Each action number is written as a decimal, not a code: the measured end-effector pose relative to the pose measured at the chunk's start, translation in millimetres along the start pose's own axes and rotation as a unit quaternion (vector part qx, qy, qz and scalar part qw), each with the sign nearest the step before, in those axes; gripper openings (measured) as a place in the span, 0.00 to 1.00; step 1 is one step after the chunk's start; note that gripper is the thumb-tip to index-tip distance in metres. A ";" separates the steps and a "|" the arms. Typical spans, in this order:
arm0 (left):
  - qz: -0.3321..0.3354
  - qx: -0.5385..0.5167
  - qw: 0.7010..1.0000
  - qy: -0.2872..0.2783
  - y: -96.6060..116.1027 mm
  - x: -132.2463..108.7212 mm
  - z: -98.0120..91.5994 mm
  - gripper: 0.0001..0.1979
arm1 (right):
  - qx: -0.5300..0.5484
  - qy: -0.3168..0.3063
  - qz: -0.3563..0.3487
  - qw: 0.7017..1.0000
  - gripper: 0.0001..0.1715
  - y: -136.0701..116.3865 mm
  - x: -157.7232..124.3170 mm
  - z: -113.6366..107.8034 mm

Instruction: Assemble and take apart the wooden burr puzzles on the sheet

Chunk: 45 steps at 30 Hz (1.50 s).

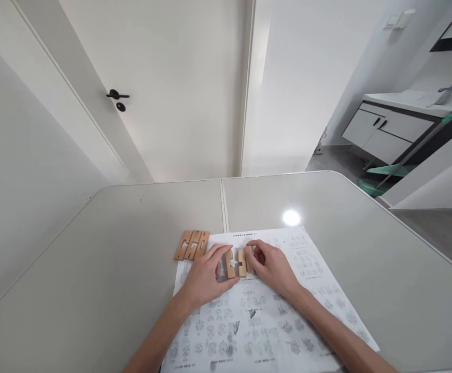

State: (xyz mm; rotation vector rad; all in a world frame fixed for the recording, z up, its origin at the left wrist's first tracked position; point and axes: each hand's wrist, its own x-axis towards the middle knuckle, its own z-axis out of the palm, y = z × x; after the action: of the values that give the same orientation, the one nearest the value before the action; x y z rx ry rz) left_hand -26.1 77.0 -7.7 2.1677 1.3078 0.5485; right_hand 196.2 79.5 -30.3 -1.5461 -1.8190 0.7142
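Three small notched wooden puzzle pieces stand in a row on a printed sheet (257, 316). My left hand (205, 274) is closed around the left wooden puzzle piece (230, 268), index finger at its far end and thumb at its near end. The middle wooden puzzle piece (242, 263), with a notch in its side, sits between my hands. My right hand (272, 267) pinches the right wooden puzzle piece (250, 264), and its fingers partly cover it. Beyond my left hand, flat slotted wooden pieces (182, 249) with numbers lie side by side at the sheet's corner.
The light grey folding table (105, 274) has a seam down its middle and a bright glare spot on the right. Past its far edge is a white door (179, 93) with a black handle. A washbasin cabinet (385, 129) is at the far right.
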 end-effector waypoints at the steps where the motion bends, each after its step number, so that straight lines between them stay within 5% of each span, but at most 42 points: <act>1: 0.001 0.003 1.000 -0.002 0.1 0.1 -0.4 0.33 | -0.009 0.000 -0.010 1.000 0.15 0.9 -0.3 1.0; 15: 0.032 0.018 0.999 0.004 0.9 0.3 3.5 0.36 | 0.042 -0.046 -0.092 0.994 0.17 0.4 -5.1 7.6; 28: 0.071 0.132 0.987 0.065 -4.6 -0.2 5.3 0.25 | 0.078 -0.076 -0.122 0.987 0.22 -2.0 -8.1 8.2; 35: 0.036 0.193 0.977 0.084 -17.1 3.2 -7.4 0.39 | 0.065 -0.077 -0.138 0.985 0.19 -1.7 -9.4 7.3; 45: 0.049 0.144 0.985 0.078 -28.7 1.5 -11.7 0.38 | 0.060 -0.090 -0.182 0.977 0.23 -9.2 -11.4 9.1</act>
State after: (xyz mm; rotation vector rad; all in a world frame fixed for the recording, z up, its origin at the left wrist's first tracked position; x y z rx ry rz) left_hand -51.6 92.0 -16.9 2.4777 1.4434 0.6102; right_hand 184.5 66.8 -30.7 -1.0567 -2.0755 0.7875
